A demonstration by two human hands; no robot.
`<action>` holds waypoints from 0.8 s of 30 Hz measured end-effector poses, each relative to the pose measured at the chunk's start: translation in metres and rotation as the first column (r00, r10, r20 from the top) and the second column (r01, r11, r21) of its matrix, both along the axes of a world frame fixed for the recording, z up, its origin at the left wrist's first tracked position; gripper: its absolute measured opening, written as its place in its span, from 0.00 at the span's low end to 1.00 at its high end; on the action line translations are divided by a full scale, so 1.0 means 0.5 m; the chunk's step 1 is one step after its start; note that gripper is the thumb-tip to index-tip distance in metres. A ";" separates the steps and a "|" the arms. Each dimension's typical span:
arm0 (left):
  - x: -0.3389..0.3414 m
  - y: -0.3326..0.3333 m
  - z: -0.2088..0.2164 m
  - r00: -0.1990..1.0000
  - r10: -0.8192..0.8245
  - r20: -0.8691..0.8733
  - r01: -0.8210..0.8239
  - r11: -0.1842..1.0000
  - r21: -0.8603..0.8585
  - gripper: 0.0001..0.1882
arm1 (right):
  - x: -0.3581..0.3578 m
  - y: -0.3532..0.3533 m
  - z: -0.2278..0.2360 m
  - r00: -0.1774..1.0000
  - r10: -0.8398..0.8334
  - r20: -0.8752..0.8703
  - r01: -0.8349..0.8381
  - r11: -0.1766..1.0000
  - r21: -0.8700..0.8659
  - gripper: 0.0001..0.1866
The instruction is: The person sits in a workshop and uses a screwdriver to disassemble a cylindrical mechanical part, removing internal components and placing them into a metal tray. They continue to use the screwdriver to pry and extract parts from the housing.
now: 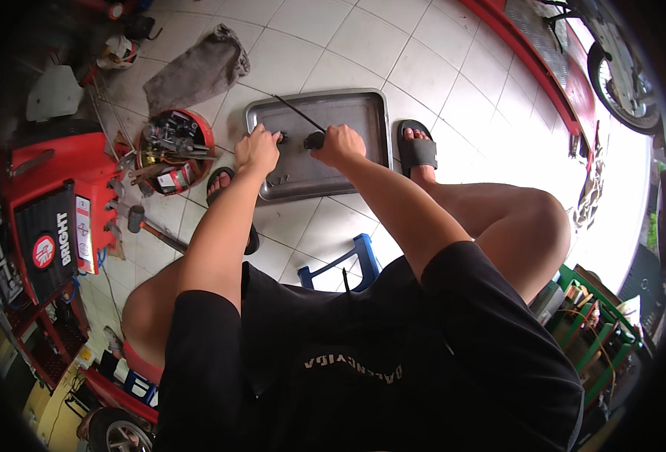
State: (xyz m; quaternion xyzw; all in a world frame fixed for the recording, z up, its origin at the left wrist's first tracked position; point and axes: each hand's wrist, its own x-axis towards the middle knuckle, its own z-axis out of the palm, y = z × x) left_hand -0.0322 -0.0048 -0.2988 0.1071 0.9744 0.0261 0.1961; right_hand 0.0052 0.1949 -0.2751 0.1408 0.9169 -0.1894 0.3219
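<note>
A shallow grey metal tray (314, 178) lies on the floor in front of me. Over its right half, my right hand (342, 145) is closed round a dark rounded piece (315, 141). A thin black rod or cable (297, 111) slants from that hand to beyond the tray's far edge; where it joins is hidden. My left hand (257, 151), at the tray's left side, has its fingers curled at a small dark part (282, 138), whose kind I cannot make out. A few small metal pieces (278, 181) rest in the tray's near left corner.
Left of the tray stands a red tub (208, 135) full of tools and metal parts, with a grey rag (201, 71) beyond it. A hammer (152, 228) lies nearer me. A blue plastic stool (364, 260) is between my legs; a green crate (592, 354) is at right.
</note>
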 end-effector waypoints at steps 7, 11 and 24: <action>-0.024 -0.009 -0.056 0.997 -0.077 -0.017 0.076 0.995 -0.058 0.21 | -0.059 -0.045 -0.057 0.992 0.126 -0.020 -0.124 0.989 0.085 0.23; -0.025 -0.001 -0.052 0.998 -0.057 0.018 0.058 0.996 -0.062 0.22 | -0.060 -0.052 -0.076 0.992 0.124 -0.002 -0.124 0.989 0.076 0.23; -0.001 0.011 -0.041 0.998 -0.036 0.052 0.037 0.999 -0.004 0.24 | -0.075 0.050 0.100 0.981 0.192 -0.029 -0.190 0.979 0.068 0.32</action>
